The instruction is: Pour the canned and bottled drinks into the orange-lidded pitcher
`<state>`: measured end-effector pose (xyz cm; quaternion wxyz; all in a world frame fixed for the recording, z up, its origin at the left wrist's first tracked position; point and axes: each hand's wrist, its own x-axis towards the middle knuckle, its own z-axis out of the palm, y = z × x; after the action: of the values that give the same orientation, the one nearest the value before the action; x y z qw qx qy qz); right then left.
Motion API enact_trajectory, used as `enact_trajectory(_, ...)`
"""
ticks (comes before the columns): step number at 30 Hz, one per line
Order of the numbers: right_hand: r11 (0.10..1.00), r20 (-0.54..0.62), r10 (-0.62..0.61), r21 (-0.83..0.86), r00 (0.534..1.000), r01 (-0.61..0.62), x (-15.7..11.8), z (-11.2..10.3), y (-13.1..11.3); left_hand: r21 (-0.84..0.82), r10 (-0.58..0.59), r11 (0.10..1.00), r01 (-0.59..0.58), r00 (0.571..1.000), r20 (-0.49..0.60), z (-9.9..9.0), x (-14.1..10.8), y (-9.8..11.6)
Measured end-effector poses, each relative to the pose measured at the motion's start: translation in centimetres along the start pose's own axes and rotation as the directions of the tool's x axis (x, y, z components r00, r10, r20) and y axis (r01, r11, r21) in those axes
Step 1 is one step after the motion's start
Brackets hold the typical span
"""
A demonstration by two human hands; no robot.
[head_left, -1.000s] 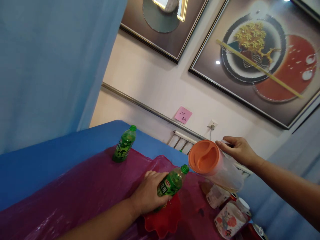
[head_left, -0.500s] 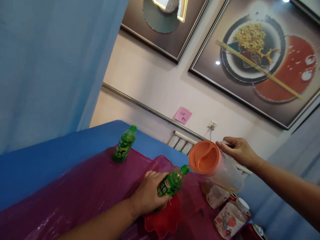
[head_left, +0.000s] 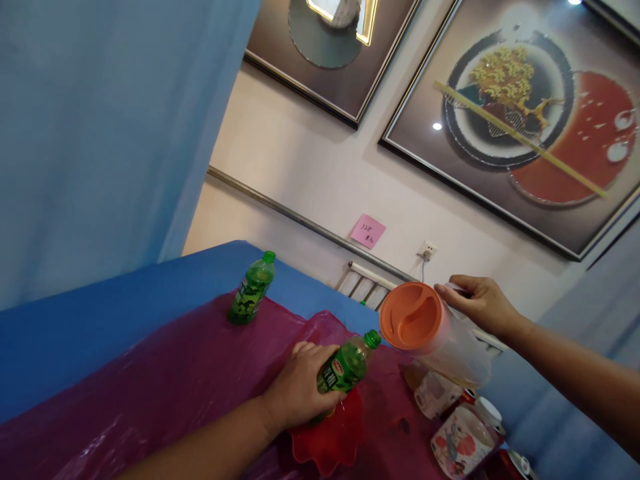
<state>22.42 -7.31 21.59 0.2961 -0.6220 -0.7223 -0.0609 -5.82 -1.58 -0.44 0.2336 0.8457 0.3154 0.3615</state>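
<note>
Lower centre, left fingers [head_left: 320, 359] grip a bottle [head_left: 345, 370], long axis slanting up-right toward the tipped jug [head_left: 447, 340] clasped by right fingers [head_left: 454, 299].

A pale blue fabric curtain [head_left: 105, 133] hangs at the left, while two dark-framed rectangular pictures [head_left: 517, 120], a square pink paper note [head_left: 368, 231] and a white plastic socket [head_left: 427, 251] are on the far white wall [head_left: 300, 160] above a long grey metal rail [head_left: 300, 217].
</note>
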Motion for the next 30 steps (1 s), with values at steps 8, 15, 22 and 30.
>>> enact_trajectory(8,1.0,0.023,0.03,-0.009,0.999,-0.03,-0.03,-0.06,0.16,0.001,-0.016,1.0,0.016,1.0,0.015,-0.2,-0.09,0.15)
enact_trajectory(15,0.999,0.014,0.034,-0.014,0.999,-0.034,-0.03,-0.16,0.24,0.004,-0.011,1.0,0.011,1.0,0.007,-0.1,-0.07,0.07)
enact_trajectory(22,0.999,0.016,0.03,-0.038,0.999,-0.03,-0.08,-0.24,0.34,-0.015,-0.018,1.0,0.019,1.0,0.021,-0.08,-0.05,0.08)
enact_trajectory(30,0.999,0.012,0.03,-0.031,0.999,-0.03,-0.19,-0.11,0.34,-0.005,-0.022,1.0,0.022,1.0,0.021,0.09,-0.06,-0.12)
